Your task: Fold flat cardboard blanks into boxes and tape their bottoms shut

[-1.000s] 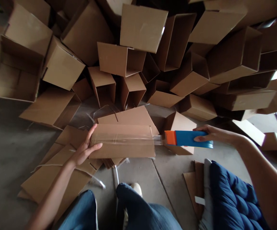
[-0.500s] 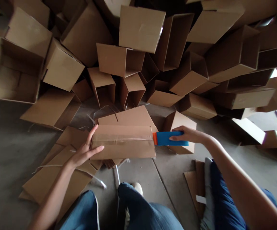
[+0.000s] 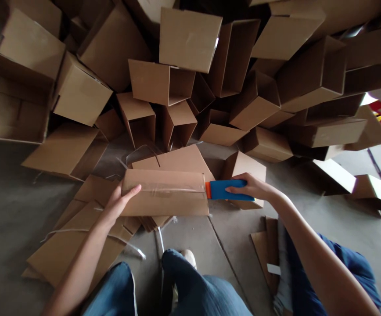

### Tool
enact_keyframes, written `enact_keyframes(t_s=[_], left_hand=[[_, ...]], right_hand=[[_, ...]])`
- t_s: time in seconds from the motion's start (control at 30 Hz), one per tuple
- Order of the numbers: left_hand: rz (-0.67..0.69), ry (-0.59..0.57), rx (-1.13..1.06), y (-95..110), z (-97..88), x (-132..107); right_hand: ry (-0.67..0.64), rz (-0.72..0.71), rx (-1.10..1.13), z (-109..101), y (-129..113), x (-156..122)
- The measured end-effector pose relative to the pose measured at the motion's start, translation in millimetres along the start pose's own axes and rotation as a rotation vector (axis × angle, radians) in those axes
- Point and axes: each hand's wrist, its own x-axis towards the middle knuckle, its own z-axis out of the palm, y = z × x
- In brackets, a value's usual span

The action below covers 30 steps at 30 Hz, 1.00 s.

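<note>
A small cardboard box stands on the floor in front of my knees, with clear tape running along its top seam. My left hand holds the box's left end, thumb on top and fingers curled round the edge. My right hand is closed on a blue tape dispenser with an orange tip. That tip touches the box's right end, at the end of the tape line.
A high heap of brown cardboard boxes fills the far side. Flattened cartons lie on the concrete floor at my left, with loose plastic strapping. A blue cushion lies at my right, under my arm. My jeans-clad knees are at the bottom.
My right hand has brought the dispenser leftward from well clear of the box to its right end. My left thumb has moved onto the box top. The view has shifted slightly.
</note>
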Motion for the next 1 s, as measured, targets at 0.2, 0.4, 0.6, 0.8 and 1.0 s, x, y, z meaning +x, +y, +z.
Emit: enact_keyframes(t_s=[0.2, 0.4, 0.6, 0.8, 1.0], left_hand=[[-0.001, 0.069, 0.046, 8, 2.7, -6], [-0.009, 0.033, 0.021, 4, 2.8, -3], [0.02, 0.025, -0.004, 2, -0.6, -1], [0.02, 0.028, 0.0, 5, -4.3, 0], [-0.009, 0.042, 0.022, 5, -10.4, 1]], right_hand=[[0.156, -0.037, -0.072, 8, -12, -8], [0.232, -0.023, -0.157, 16, -14, -12], [0.271, -0.054, -0.156, 18, -13, -14], [0.043, -0.004, 0.268, 17, 27, 10], [-0.034, -0.013, 0.407, 33, 84, 26]])
